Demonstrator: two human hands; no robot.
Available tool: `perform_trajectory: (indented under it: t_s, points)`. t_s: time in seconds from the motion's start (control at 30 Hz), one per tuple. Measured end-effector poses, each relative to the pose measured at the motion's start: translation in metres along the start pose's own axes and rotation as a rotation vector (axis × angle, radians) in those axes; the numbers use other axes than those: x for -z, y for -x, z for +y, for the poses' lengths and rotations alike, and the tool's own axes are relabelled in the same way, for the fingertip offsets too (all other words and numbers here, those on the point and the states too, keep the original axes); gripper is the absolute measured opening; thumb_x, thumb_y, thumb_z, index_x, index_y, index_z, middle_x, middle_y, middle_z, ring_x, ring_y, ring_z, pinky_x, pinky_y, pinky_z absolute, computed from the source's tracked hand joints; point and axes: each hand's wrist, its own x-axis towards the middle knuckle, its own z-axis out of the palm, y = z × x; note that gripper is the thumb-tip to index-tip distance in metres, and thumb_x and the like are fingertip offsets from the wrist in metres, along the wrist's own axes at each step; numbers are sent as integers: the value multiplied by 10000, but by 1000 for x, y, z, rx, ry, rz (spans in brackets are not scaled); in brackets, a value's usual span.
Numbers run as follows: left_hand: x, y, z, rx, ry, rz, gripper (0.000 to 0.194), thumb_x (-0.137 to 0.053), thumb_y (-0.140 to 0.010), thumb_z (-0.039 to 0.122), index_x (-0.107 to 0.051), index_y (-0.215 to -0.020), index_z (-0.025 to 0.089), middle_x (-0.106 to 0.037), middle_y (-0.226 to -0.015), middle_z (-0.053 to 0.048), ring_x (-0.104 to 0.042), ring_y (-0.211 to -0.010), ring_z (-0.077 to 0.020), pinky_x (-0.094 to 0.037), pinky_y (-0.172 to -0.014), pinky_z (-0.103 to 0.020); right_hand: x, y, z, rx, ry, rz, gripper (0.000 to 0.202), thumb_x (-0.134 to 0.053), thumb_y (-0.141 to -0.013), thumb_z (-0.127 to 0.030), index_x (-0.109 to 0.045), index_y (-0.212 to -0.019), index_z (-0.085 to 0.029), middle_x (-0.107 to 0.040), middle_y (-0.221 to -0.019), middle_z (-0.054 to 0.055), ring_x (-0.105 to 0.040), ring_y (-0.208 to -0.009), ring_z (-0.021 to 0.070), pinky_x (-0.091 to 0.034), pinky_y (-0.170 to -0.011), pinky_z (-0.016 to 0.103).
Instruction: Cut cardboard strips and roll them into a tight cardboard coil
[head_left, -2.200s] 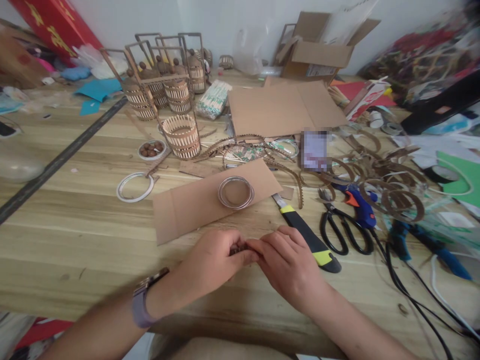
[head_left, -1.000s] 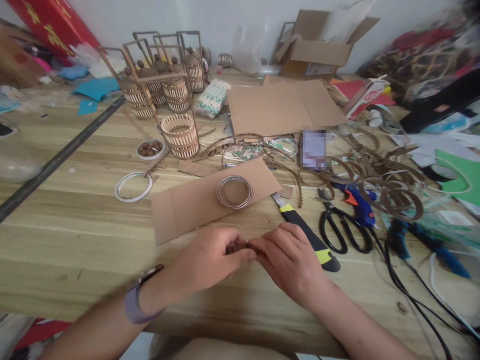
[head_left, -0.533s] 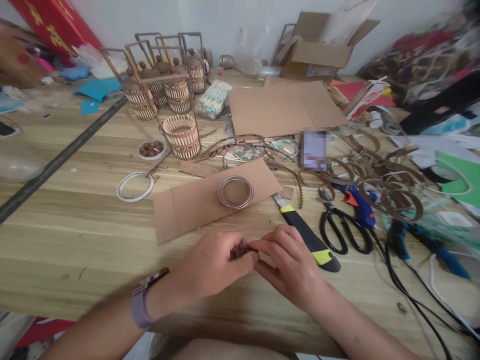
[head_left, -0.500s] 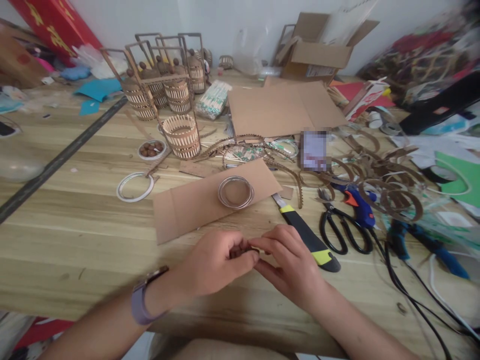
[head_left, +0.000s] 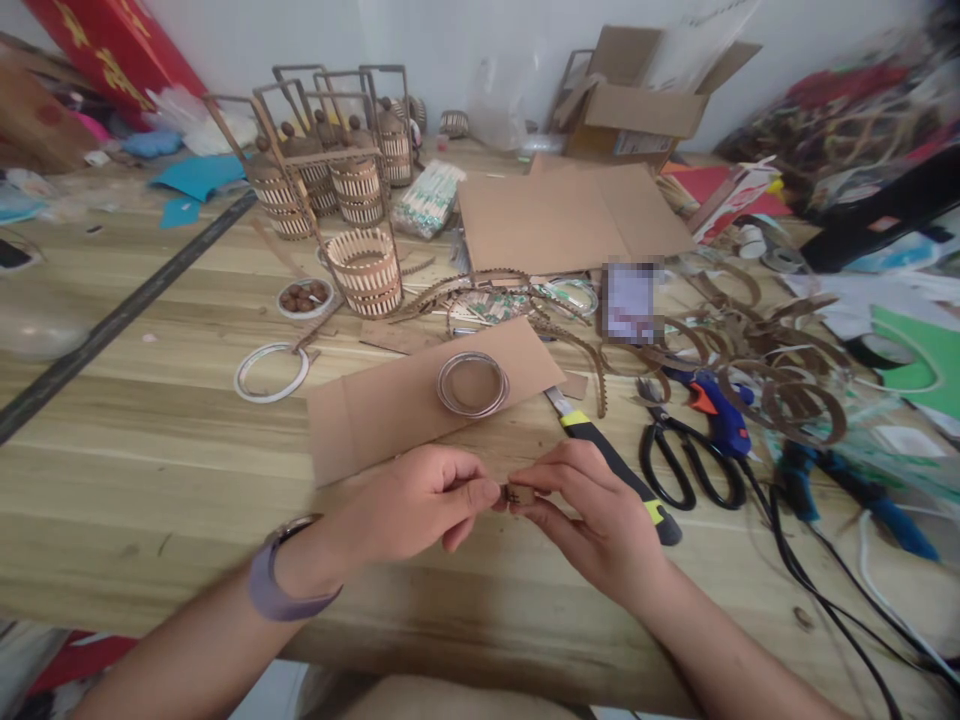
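On the near side of the cardboard strip (head_left: 386,415), left hand (head_left: 420,500) and right hand (head_left: 600,520) pinch a small brown piece (head_left: 520,495).

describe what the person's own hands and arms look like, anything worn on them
The left hand and right hand are both without gloves, and no sleeve shows on either forearm. The left wrist wears a watch on a smooth, pale purple strap; its case looks dark and shiny, but its face cannot be made out. Nothing shows on the right wrist.
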Motion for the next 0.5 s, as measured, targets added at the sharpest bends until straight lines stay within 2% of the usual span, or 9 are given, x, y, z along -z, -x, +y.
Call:
perform_trajectory:
  t_s: [0.13, 0.27, 0.37, 0.5]
  points:
    - [-8, 0, 8, 17, -64, 96, 367, -460, -950, 440, -519, -688, 190, -510, -504, 63, -435, -483, -96, -331, -509, -224, -3, 0, 1, 92, 155, -31, 135, -525, -977, -188, -654, -938, -201, -654, -747, 19, -587, -681, 155, -475, -701, 321]
    - [-17, -1, 12, -29, -152, 224, 300, -564, -889, 406, -550, -687, 185, -553, -591, 48, -479, -563, -113, -327, -544, -235, -7, 3, -1, 131, 276, -92, 211, -467, -1006, -198, -650, -902, -176, -626, -725, 28, -530, -669, 169, -429, -711, 330]
    - [-25, -3, 9, -55, -254, 318, 298, -615, -856, 387, -537, -657, 179, -579, -641, 27, -497, -610, -125, -303, -560, -248, -8, 5, -5, 143, 318, -133, 242, -438, -1000, -145, -657, -898, -162, -611, -720, 33, -516, -686, 183, -412, -735, 337]
    - [-32, -4, 2, -60, -365, 399, 308, -597, -861, 367, -494, -635, 185, -551, -604, 24, -464, -572, -121, -256, -547, -264, -7, 5, -12, 177, 359, -158, 294, -390, -995, -106, -668, -904, -135, -597, -709, 41, -509, -692, 191, -415, -754, 341]
